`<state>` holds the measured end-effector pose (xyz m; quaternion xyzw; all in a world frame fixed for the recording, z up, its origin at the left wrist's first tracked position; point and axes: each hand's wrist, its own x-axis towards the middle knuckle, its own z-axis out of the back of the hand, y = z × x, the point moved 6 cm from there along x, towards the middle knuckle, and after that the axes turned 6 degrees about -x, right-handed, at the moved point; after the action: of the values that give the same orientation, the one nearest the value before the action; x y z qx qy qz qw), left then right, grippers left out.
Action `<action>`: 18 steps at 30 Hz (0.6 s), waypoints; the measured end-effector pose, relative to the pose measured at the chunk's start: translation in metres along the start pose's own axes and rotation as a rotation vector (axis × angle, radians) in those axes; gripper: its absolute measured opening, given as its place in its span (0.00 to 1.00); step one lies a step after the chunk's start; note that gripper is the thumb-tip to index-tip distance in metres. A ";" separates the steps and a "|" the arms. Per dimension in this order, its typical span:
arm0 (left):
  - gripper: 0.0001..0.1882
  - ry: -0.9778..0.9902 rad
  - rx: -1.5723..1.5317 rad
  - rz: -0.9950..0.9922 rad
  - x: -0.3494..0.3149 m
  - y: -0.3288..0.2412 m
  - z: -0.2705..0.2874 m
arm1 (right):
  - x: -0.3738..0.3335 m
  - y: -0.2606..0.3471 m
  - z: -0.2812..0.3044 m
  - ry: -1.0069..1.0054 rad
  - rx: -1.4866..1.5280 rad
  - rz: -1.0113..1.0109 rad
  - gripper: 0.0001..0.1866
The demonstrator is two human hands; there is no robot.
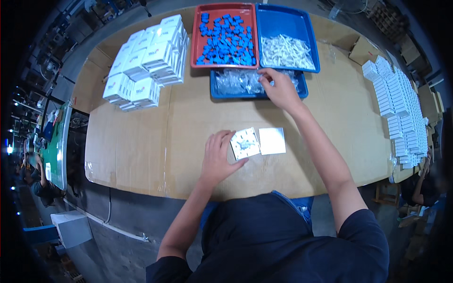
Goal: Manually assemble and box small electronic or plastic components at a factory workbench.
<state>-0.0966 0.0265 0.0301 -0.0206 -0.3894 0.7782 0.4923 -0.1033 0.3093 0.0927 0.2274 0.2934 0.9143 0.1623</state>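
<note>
My left hand point(218, 158) rests at the table's middle, its fingers and thumb gripping the left side of a white square open box point(246, 144). Grey and white parts lie inside it, too small to name. Touching or almost touching its right side is a flat white square lid or panel point(272, 141). My right hand point(281, 90) reaches over the front blue tray point(245, 96), which holds clear plastic bags point(236, 81). Its fingers are bent together by the bags; anything between the fingertips cannot be made out.
A red tray point(194, 47) of small blue pieces and a blue tray point(309, 28) of small white pieces stand behind. White boxes are stacked at the left point(146, 61) and right point(398, 108). Other people sit at the far sides. Cardboard point(132, 141) covers the table.
</note>
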 end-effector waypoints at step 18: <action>0.41 -0.044 -0.108 0.042 0.008 0.005 0.010 | 0.297 0.033 -0.093 -0.167 -0.504 0.293 0.14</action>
<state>-0.1083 0.0258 0.0369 -0.0379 -0.4410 0.7665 0.4654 -0.4069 0.3685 0.1402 0.2941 0.0071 0.9501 0.1033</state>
